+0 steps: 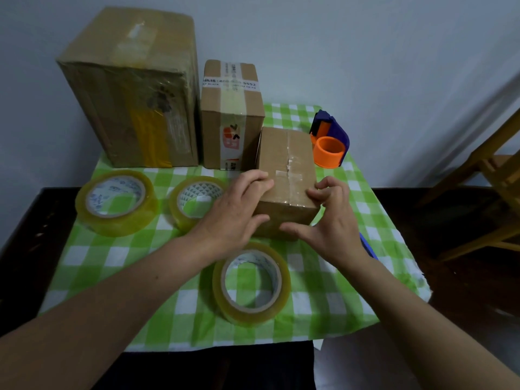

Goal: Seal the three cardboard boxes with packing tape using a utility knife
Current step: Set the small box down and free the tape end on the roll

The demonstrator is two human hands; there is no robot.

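A small cardboard box (287, 161) with old tape along its top seam lies on the green checked cloth (112, 266). My left hand (236, 209) grips its near left corner, fingers curled over the top edge and thumb on the front face. My right hand (329, 218) grips the near right corner the same way. A medium box (225, 119) stands upright behind it, and a large taped box (132, 91) stands at the back left. Three rolls of clear tape lie around: one at the left (116, 202), one in the middle (194, 201), one in front (251, 282).
An orange and blue tape dispenser (329, 139) sits right of the small box. A blue object (367, 244) peeks out behind my right wrist. The cloth covers a dark table (28, 235). A wooden chair (484, 175) stands at the right, a pale wall behind.
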